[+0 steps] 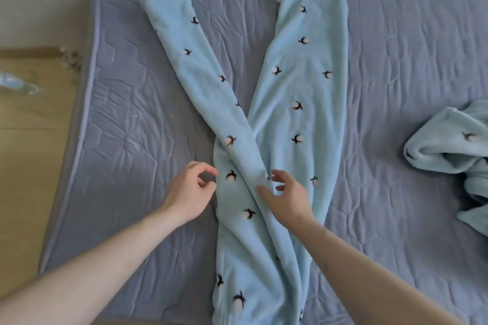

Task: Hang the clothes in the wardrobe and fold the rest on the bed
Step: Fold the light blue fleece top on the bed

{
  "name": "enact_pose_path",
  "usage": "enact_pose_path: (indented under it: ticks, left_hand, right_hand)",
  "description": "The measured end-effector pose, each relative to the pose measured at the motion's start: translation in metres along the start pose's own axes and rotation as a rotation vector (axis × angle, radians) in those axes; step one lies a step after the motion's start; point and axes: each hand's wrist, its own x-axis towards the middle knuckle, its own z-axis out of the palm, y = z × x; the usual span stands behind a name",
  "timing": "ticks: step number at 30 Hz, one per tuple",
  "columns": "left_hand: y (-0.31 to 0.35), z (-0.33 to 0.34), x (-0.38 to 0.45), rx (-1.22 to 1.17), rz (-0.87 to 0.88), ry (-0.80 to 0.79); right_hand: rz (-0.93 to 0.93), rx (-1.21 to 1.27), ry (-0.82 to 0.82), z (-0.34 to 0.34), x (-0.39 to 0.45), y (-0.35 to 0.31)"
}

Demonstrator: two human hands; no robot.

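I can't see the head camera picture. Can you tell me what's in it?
Light blue fleece pajama pants lie spread on a gray quilted bed, their legs crossing. The person's left hand and right hand hover at the crossing, holding nothing. A second matching blue garment lies crumpled at the right edge.

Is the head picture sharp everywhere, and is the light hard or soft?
Head view: soft, even light, only faint shadows under the left hand and right hand; the blue pyjama trousers are fairly sharp in the middle; the edges look softer and bent by the wide lens, as at the floor.
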Motion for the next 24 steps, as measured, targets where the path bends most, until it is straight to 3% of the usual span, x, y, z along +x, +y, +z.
enact_pose_path:
  ticks: [7,13,16,18,21,24]
  left_hand:
    - [-0.005,-0.031,0.069,0.023,-0.106,0.109]
    - [0.012,-0.034,0.095,0.048,-0.092,0.132]
    - [0.015,-0.032,0.113,0.095,-0.106,0.114]
    - [0.014,-0.03,0.128,0.174,-0.133,0.079]
    - [0.009,-0.028,0.157,0.277,-0.223,0.026]
    - [0.011,-0.021,0.186,0.267,-0.365,0.037]
  right_hand:
    - [-0.029,0.014,-0.005,0.017,0.039,-0.049]
    - [-0.211,0.363,0.498,-0.027,0.011,-0.034]
    - [-0.08,0.337,0.665,-0.053,0.009,-0.007]
    - [0.071,0.236,0.644,-0.064,0.013,0.014]
    - [0.249,0.001,0.383,-0.069,0.019,0.036]
    - [0.19,-0.149,0.371,-0.072,0.027,0.033]
